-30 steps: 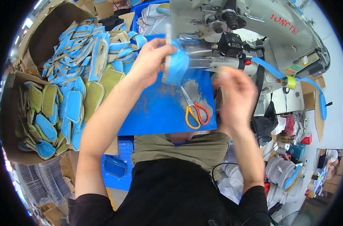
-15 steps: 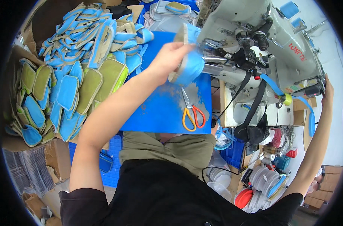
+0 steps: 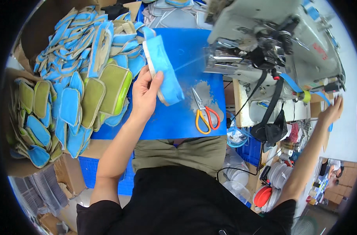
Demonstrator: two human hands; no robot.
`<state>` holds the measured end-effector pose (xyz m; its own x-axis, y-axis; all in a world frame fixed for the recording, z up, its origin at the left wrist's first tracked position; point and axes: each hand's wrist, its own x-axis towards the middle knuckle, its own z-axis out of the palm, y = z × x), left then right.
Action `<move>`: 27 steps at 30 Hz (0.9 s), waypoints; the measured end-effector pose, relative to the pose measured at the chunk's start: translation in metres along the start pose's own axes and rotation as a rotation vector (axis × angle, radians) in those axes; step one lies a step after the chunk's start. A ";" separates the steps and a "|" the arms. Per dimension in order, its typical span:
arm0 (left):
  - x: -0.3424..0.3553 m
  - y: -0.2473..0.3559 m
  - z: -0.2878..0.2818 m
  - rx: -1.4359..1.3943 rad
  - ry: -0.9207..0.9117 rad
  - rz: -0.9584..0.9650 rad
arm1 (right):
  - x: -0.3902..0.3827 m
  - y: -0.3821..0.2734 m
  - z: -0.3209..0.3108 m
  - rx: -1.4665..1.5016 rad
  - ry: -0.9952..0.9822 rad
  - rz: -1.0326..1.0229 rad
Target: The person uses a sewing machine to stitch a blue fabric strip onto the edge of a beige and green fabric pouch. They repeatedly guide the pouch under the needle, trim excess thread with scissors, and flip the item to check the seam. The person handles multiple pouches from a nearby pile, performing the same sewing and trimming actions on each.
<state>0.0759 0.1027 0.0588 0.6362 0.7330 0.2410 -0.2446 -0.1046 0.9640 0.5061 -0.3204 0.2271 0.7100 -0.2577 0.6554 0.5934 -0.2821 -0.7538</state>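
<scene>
My left hand (image 3: pixel 146 94) is closed on a blue fabric band (image 3: pixel 165 72) with a beige edge, thumb on the near side. It holds the band tilted above the blue tabletop, and thin threads (image 3: pixel 189 62) run from it toward the sewing machine (image 3: pixel 241 33). At far right, my right hand (image 3: pixel 330 112) is beside the machine's end, fingers loosely stretched and somewhat blurred. Blue tape (image 3: pixel 291 83) passes through a yellow guide (image 3: pixel 305 96) and runs close to that hand. Scissors (image 3: pixel 203 113) with orange and red handles lie on the table.
Blue and beige bands (image 3: pixel 78 43) are heaped in a carton at the left. Beside them stand blue and olive padded pieces (image 3: pixel 70 105). Grey pieces (image 3: pixel 176 17) fill a blue crate at the back. Black straps (image 3: pixel 270 105) hang below the machine.
My left hand has drawn the blue fabric band away from the machine, leftward and nearer. My right hand has come off the machine's far right end and moved down. The view has shifted slightly.
</scene>
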 end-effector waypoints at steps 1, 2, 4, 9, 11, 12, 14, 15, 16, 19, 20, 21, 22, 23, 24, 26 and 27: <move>-0.005 -0.002 -0.007 0.024 0.015 0.019 | -0.067 -0.016 0.002 0.021 -0.021 -0.133; -0.010 -0.002 -0.009 0.088 0.019 0.064 | -0.148 -0.044 0.009 -0.149 -0.051 -0.115; -0.015 -0.002 0.005 0.153 -0.018 0.140 | -0.265 -0.040 -0.023 -0.587 -0.639 -0.233; -0.015 0.002 0.010 0.134 0.055 0.136 | -0.401 -0.041 0.026 -0.345 -1.245 -0.281; -0.016 0.003 0.009 0.169 0.056 0.155 | -0.406 -0.032 0.032 -0.408 -1.351 -0.172; -0.016 0.004 0.009 0.195 0.058 0.176 | -0.400 -0.031 0.037 -0.416 -1.429 -0.048; -0.017 0.004 0.009 0.222 0.062 0.186 | -0.399 -0.019 0.042 -0.391 -1.518 0.072; -0.018 0.004 0.009 0.221 0.064 0.179 | -0.398 -0.019 0.042 -0.216 -1.544 0.360; -0.018 0.004 0.009 0.219 0.065 0.172 | -0.398 -0.020 0.041 -0.037 -1.543 0.647; -0.018 0.004 0.012 0.232 0.078 0.207 | -0.385 -0.063 0.044 0.246 -1.514 0.810; -0.019 0.003 0.014 0.234 0.081 0.208 | -0.379 -0.082 0.044 0.239 -1.501 0.726; -0.018 0.002 0.015 0.241 0.080 0.213 | -0.374 -0.100 0.044 0.238 -1.484 0.643; -0.017 0.002 0.016 0.247 0.075 0.220 | -0.367 -0.115 0.047 0.249 -1.475 0.560; -0.017 0.002 0.018 0.243 0.066 0.215 | -0.365 -0.125 0.052 0.275 -1.462 0.514; -0.018 0.003 0.019 0.239 0.058 0.209 | -0.363 -0.133 0.059 0.299 -1.448 0.469; -0.018 0.003 0.022 0.235 0.041 0.209 | -0.367 -0.137 0.071 0.337 -1.389 0.406; -0.018 0.003 0.021 0.241 0.033 0.214 | -0.367 -0.140 0.073 0.302 -1.402 0.485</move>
<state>0.0795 0.0749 0.0594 0.5634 0.6983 0.4414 -0.1878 -0.4121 0.8916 0.1905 -0.1185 0.0881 0.5266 0.8449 -0.0945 0.1323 -0.1912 -0.9726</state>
